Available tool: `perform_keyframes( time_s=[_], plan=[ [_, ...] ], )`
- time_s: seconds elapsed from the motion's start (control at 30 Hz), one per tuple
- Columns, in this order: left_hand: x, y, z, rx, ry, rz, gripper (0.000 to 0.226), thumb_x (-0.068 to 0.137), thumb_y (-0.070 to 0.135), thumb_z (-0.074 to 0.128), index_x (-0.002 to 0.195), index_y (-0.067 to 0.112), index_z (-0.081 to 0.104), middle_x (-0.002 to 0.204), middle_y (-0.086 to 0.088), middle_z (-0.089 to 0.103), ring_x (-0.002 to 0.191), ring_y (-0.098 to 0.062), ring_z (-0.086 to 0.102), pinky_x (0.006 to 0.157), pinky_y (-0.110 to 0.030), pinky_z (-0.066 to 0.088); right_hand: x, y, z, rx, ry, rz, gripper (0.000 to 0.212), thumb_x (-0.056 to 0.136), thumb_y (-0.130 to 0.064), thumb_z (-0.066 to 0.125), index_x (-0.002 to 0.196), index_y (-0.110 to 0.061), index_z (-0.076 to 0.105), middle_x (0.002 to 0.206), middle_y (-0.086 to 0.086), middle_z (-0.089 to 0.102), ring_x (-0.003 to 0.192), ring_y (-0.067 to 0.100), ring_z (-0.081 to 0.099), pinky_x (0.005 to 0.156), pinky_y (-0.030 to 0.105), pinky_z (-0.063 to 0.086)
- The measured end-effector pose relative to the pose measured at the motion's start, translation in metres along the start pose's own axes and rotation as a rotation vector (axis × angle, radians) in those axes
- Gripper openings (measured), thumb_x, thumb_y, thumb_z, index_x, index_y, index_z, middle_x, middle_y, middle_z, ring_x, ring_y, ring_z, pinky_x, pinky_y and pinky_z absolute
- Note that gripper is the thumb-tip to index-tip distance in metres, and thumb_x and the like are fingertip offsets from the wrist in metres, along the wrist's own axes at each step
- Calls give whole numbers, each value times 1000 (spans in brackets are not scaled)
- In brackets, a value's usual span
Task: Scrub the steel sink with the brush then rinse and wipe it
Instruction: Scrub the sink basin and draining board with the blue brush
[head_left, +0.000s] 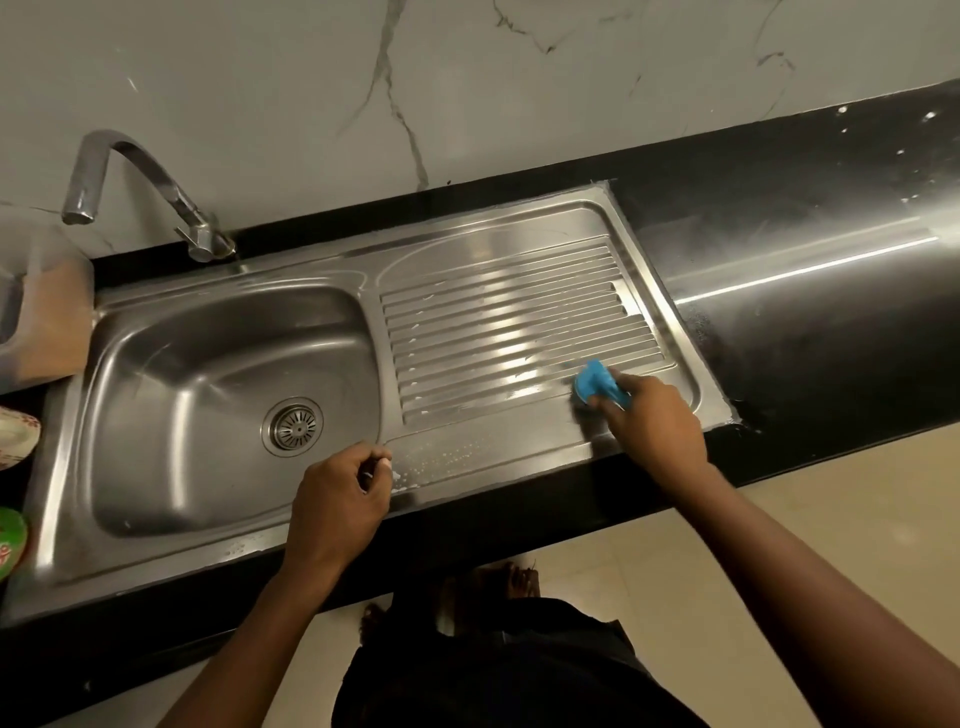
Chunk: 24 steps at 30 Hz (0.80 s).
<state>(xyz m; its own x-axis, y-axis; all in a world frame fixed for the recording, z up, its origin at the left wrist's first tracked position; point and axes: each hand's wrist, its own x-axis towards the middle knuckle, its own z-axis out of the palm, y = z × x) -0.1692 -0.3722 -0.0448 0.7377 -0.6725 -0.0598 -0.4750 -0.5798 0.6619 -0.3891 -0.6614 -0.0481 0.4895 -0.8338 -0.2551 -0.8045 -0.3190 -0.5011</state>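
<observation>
- The steel sink (156, 395) sits at middle left of the frame.
- The left hand (340, 499), low middle, curls on the sink's front rim; I cannot tell if it holds anything.
- The right hand (657, 423), right of middle, grips the blue brush (596, 383) on the ribbed part. I think soapy steel could make the brush slip.

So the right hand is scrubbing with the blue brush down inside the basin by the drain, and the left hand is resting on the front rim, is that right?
Not quite. The head view shows the right hand holding the blue brush on the ribbed drainboard, near its front right corner, not in the basin by the drain. The left hand does rest on the front rim.
</observation>
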Motion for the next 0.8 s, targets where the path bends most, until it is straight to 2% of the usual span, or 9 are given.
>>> perform_keyframes(
  time_s=[0.07,0.17,0.3,0.37,0.47,0.57,0.67,0.73,0.8],
  plan=[
    [-1,1,2,-8,-7,-11,11,97,21,68,104,24,77,88,14,74,78,0,69,72,-27,62,-6,-3,6,14,5,4,54,97,-53,64,144,-26,57,117,1,74,90,13,71,80,43,63],
    [-2,4,8,-20,-22,1,11,98,20,68,103,23,78,88,14,74,78,-1,69,71,-28,62,-24,-39,38,59,-94,-72,51,95,-62,58,137,-34,60,101,-6,74,79,7,71,76,40,64],
    [2,10,14,-18,-21,11,12,97,20,69,104,20,78,88,13,74,77,-2,68,69,-23,57,-53,-86,70,17,-266,-197,55,98,-51,63,148,-32,52,129,-1,70,106,15,70,94,40,59],
    [5,13,17,-17,-20,24,13,97,19,68,105,19,78,88,12,74,77,-2,68,69,-20,54,-50,-82,66,-4,-307,-199,57,96,-50,67,148,-30,53,133,1,68,109,16,69,97,40,58],
    [7,17,19,-25,-30,37,13,98,20,68,106,19,78,88,11,74,78,-2,68,70,-24,58,-29,-48,35,-66,-291,-142,58,91,-55,71,142,-32,57,124,-2,71,97,10,69,91,41,60],
    [8,18,20,-32,-33,47,13,98,20,68,106,19,78,88,10,74,78,-3,68,71,-31,61,-11,-8,-9,-73,-239,-31,54,91,-53,71,139,-30,60,106,-7,72,75,3,68,77,34,62],
    [8,17,21,-26,-29,49,13,97,20,68,106,19,78,87,10,74,77,-3,68,71,-32,62,-8,6,-28,-54,-194,33,53,93,-48,72,139,-22,62,102,-3,71,75,6,69,71,31,61],
    [7,17,22,-30,-30,48,13,97,20,68,106,19,78,87,11,73,77,-3,68,70,-30,61,-14,-9,-16,3,-256,29,46,92,-46,73,130,-20,66,94,-7,71,70,7,71,66,28,60],
    [7,17,23,-26,-36,46,12,97,20,69,105,20,78,85,13,72,75,-2,67,69,-27,60,-22,-37,7,46,-366,-10,39,91,-45,76,119,-19,70,90,-4,73,67,6,71,68,30,63]
  ],
)
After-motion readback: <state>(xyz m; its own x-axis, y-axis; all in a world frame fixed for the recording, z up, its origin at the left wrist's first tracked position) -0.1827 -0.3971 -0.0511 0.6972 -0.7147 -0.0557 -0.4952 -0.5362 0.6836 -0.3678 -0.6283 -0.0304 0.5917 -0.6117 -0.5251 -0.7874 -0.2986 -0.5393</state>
